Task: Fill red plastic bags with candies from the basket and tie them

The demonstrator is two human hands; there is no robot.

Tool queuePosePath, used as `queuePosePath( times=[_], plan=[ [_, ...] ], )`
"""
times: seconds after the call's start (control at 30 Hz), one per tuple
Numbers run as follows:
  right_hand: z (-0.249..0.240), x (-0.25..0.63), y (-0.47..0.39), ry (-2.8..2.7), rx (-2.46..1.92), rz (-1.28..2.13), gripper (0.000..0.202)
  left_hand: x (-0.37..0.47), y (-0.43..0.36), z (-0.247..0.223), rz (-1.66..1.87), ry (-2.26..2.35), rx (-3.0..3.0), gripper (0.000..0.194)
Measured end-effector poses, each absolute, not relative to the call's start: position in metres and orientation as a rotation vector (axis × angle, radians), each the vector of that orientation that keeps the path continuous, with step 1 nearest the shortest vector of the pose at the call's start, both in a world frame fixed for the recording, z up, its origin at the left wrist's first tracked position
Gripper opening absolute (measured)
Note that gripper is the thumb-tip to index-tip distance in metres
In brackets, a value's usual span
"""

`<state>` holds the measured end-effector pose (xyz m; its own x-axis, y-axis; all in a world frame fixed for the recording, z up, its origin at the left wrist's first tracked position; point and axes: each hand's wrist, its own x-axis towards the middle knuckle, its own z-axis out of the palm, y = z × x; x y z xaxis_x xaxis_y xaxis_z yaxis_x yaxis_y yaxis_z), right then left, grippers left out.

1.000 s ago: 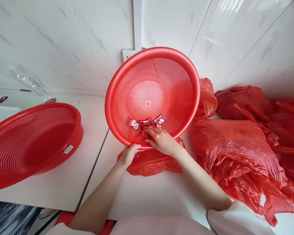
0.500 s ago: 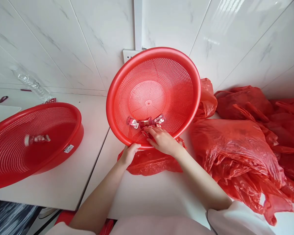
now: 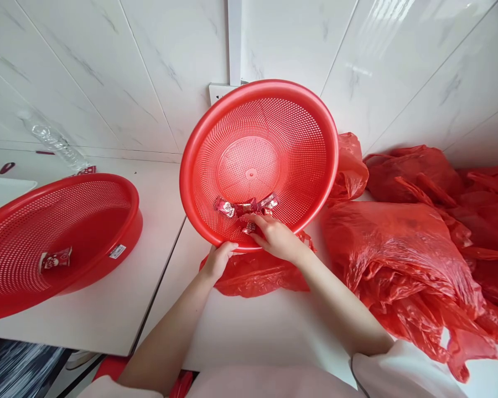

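A red perforated plastic basket [image 3: 307, 149] leans toward me, its open side facing me. My left hand [image 3: 219, 260] is closed over its front rim, thumb on the inside. My right hand [image 3: 276, 237] reaches over the same rim and pinches a small wrapped candy [image 3: 249, 227] between thumb and fingers. Just beyond those fingertips, several red-wrapped candies [image 3: 225, 207] lie in a row on the lower basket wall. Under the basket's front edge is a crumpled red plastic bag [image 3: 257, 276].
On the left table stands a second red basket [image 3: 126, 221] with a wrapped candy [image 3: 57, 259] inside. A clear plastic bottle [image 3: 56, 143] lies behind it. Red plastic bags [image 3: 398, 237] are heaped on the right. A wall socket [image 3: 217, 93] sits behind the basket.
The candy at my right fingertips shows more clearly now, and the hand has shifted only slightly. In the left basket, the candy has moved lower and a little left. My left hand stays put.
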<state>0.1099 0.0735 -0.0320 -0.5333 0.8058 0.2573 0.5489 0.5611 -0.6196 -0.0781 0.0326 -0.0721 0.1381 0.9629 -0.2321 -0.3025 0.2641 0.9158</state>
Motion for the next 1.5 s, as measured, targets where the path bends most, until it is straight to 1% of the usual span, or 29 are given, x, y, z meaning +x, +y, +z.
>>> queuePosePath(
  times=[0.07, 0.17, 0.27, 0.37, 0.53, 0.77, 0.9, 1.07, 1.13, 1.27, 1.33, 1.4, 1.5],
  plan=[
    [-0.032, 0.111, 0.077, -2.104, -1.068, 0.785, 0.041, -0.078, 0.033, -0.068, 1.143, 0.932, 0.819, 0.040],
    [-0.031, 0.114, 0.083, -1.738, -1.020, 1.120, 0.042, -0.080, 0.035, -0.064, 1.190, 0.878, 0.801, 0.042],
    [-0.028, 0.120, 0.088, -1.391, -0.933, 1.507, 0.039, -0.082, 0.037, -0.065, 1.223, 0.885, 0.780, 0.042],
    [-0.025, 0.123, 0.091, -1.167, -0.831, 1.738, 0.033, -0.084, 0.038, -0.068, 1.248, 0.881, 0.773, 0.044],
    [-0.024, 0.121, 0.090, -0.912, -0.700, 1.873, 0.024, -0.085, 0.039, -0.070, 1.265, 0.870, 0.769, 0.044],
    [-0.020, 0.120, 0.086, -0.960, -0.719, 1.885, 0.024, -0.082, 0.039, -0.066, 1.280, 0.847, 0.763, 0.040],
    [-0.019, 0.125, 0.085, -1.221, -0.798, 1.751, 0.028, -0.082, 0.038, -0.065, 1.299, 0.838, 0.752, 0.034],
    [-0.011, 0.139, 0.078, -2.000, -0.876, 1.506, 0.022, -0.081, 0.041, -0.063, 1.294, 0.851, 0.720, 0.029],
    [-0.009, 0.142, 0.076, -2.198, -0.968, 1.279, 0.022, -0.082, 0.041, -0.063, 1.305, 0.843, 0.727, 0.031],
    [-0.015, 0.135, 0.077, -2.163, -1.112, 0.776, 0.027, -0.082, 0.039, -0.064, 1.286, 0.843, 0.763, 0.031],
    [-0.023, 0.128, 0.079, -2.199, -1.118, 0.589, 0.032, -0.080, 0.035, -0.066, 1.231, 0.839, 0.772, 0.033],
    [-0.032, 0.122, 0.080, -2.305, -1.154, 0.435, 0.044, -0.078, 0.032, -0.068, 1.190, 0.855, 0.773, 0.034],
    [-0.037, 0.116, 0.078, -2.435, -1.170, 0.361, 0.058, -0.075, 0.030, -0.069, 1.214, 0.905, 0.753, 0.034]
  ],
)
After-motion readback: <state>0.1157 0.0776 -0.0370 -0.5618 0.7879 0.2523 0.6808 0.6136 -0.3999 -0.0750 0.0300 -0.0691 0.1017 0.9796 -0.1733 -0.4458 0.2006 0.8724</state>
